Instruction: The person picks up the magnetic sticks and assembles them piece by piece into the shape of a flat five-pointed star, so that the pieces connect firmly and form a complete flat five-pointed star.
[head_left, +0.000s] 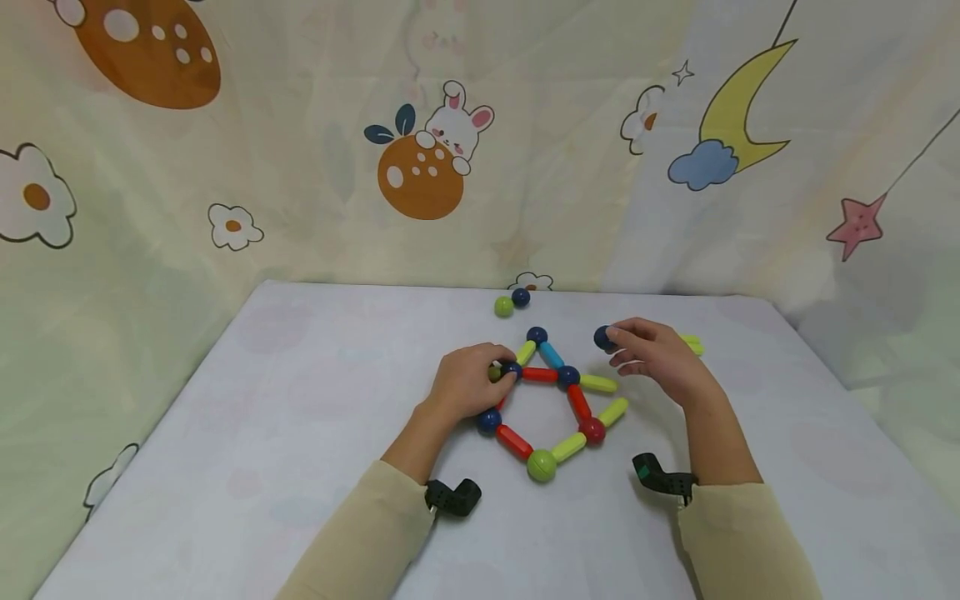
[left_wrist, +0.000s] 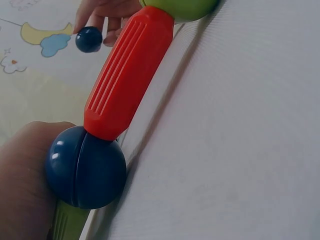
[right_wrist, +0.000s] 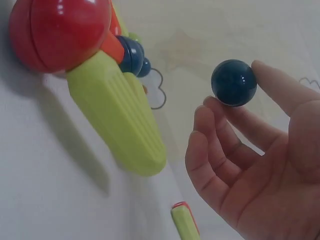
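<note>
Reading the clock from the middle of the five-sided figure, beige sleeves [head_left: 742, 533] come in at 8 and 4 over a white table [head_left: 225, 417]. The closest corner, at 6, is a glossy green plastic ball [head_left: 542, 466]. From it a ribbed red plastic rod [head_left: 513, 442] runs to a glossy dark-blue ball [head_left: 489, 421] at 8, and a yellow-green plastic rod [head_left: 568, 447] to a glossy red ball [head_left: 592, 430] at 4, whose yellow-green spoke [head_left: 613, 412] points outward.

At 10, the left hand [head_left: 471, 382] has fingers and thumb curled about the dark-blue corner ball [head_left: 512, 369] at 11; a green piece [head_left: 494, 374] is half hidden in that grip, its shape unclear. A second red rod [head_left: 540, 375] links this corner to the dark-blue joint ball [head_left: 567, 377] at 1. Beyond, a yellow-green strut [head_left: 527, 353] and a light-blue rod [head_left: 551, 355] meet at a dark-blue apex ball [head_left: 536, 335], at 12.

At 2, the right hand [head_left: 652, 354] pinches a loose dark-blue ball [head_left: 604, 337] between thumb and fingertip, raised and apart from the figure, its other fingers bent. Yellow-green rods [head_left: 692, 344] lie behind it. Farthest, near 11, sit a loose green ball [head_left: 504, 307] and a small dark-blue ball [head_left: 521, 297], side by side.
</note>
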